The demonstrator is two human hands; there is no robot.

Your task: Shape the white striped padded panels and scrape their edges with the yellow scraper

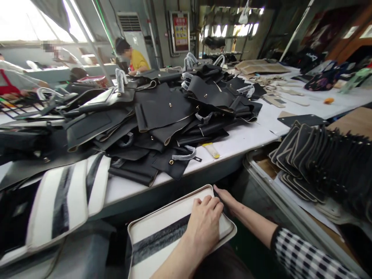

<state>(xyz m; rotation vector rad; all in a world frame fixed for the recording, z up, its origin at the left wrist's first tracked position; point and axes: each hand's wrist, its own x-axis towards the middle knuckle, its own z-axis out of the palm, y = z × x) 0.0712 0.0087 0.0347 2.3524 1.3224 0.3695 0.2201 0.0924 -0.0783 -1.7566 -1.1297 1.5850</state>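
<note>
A white, rounded rectangular bag piece (162, 221) with a raised rim and a dark stripe lies tilted in front of me, below the table edge. My left hand (205, 219) is on top of it near its right end, fingers curled down against it; the fingertips are partly hidden. At the far right corner my right hand (226, 198) grips the rim, its other fingers out of sight behind the piece. To the left, more white pieces with dark stripes (78, 186) lie overlapping on the table's edge.
A large heap of black bag parts (165, 104) covers the white table (250, 135), some with wrapped handles. A yellow-ended clear item (211, 150) lies near the edge. At right, stacked black panels (328, 166) fill a metal-edged stand. A person in yellow (138, 58) sits across the table.
</note>
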